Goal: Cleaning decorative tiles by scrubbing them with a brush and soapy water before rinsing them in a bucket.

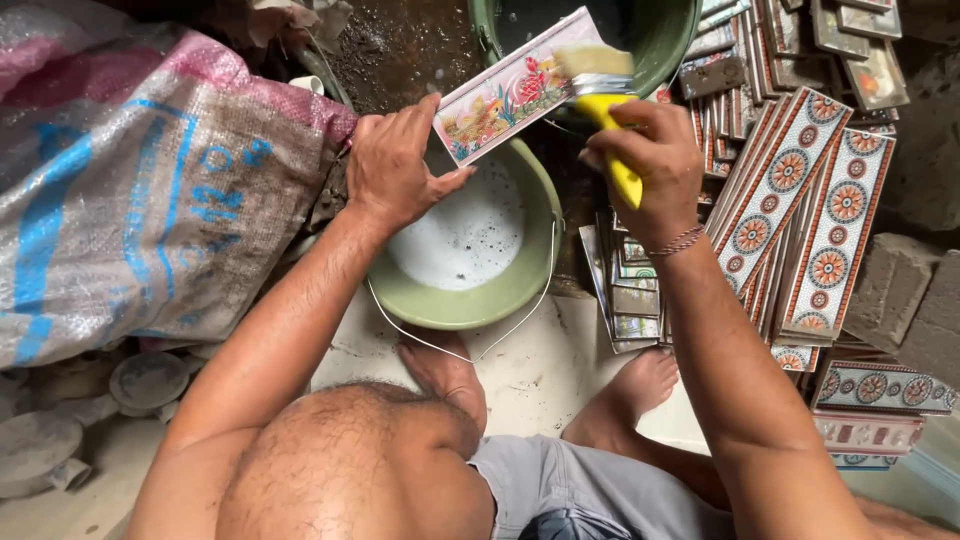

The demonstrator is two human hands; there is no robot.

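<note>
Over bucket (pixel 470 300), left hand (pixel 392 165) grips tile (pixel 515 85).

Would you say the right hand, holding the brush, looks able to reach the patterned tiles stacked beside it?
Probably yes: the right hand is just beside the patterned tiles with nothing between them, though its fingers are closed around the yellow-handled brush.

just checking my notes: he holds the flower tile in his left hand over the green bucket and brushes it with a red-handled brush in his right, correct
Not quite: in the head view the brush in the right hand has a yellow handle, not red. The rest holds: the left hand holds the flower tile over the green bucket.
</note>
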